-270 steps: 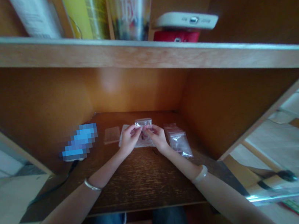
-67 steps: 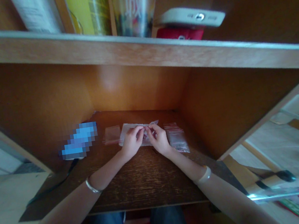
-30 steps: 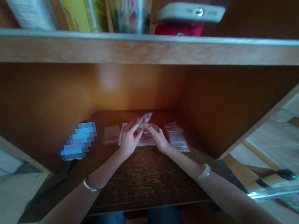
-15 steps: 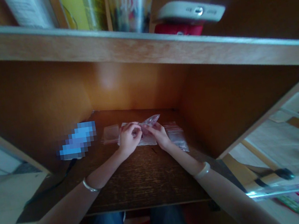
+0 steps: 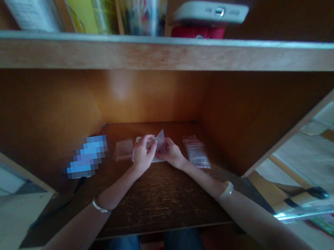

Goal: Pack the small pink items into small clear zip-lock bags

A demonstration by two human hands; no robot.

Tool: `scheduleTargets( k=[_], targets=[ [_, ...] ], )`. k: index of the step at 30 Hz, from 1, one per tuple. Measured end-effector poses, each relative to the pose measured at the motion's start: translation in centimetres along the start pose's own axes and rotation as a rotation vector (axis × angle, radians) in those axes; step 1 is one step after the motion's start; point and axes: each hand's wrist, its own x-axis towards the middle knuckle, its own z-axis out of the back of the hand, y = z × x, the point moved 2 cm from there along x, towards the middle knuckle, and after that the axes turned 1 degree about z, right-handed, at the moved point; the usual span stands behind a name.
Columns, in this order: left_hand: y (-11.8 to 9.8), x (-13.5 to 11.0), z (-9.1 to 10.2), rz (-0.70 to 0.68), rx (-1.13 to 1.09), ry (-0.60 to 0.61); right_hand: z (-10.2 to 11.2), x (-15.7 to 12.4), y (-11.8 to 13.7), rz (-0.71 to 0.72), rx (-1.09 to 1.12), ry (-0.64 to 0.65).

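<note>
Both hands meet at the back of a dark wooden desk. My left hand and my right hand pinch a small clear plastic bag between their fingertips, holding it upright just above the desk. Under the hands lies a larger clear bag flat on the wood. A stack of small clear zip bags rests just right of my right hand. One flat empty bag lies left of my left hand.
A blurred blue object with a dark cable sits at the desk's left. Wooden walls close in the desk on three sides. An overhead shelf carries books, a white device and a red item. A floor and chair parts show at right.
The small bag, lying slanted between the fingers half a second ago, now stands upright and looks folded narrower. My right hand has drawn left, off the stack of zip bags.
</note>
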Motion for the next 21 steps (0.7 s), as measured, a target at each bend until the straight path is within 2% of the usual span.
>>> scheduleTargets(
  k=[4,9,17,21],
  targets=[
    [-0.5,-0.1,0.1,0.002,-0.022,0.004,0.1,0.0,0.2,0.024,-0.020,0.003],
    [-1.0,-0.2,0.3,-0.005,-0.053,0.003,0.3,-0.2,0.4,0.077,-0.029,-0.058],
    [0.6,-0.1,-0.4,0.027,-0.009,0.020,0.5,0.0,0.0,0.183,0.204,-0.181],
    [1.1,-0.1,-0.8,0.041,-0.007,0.109,0.4,0.2,0.0,0.193,0.361,-0.147]
  ],
)
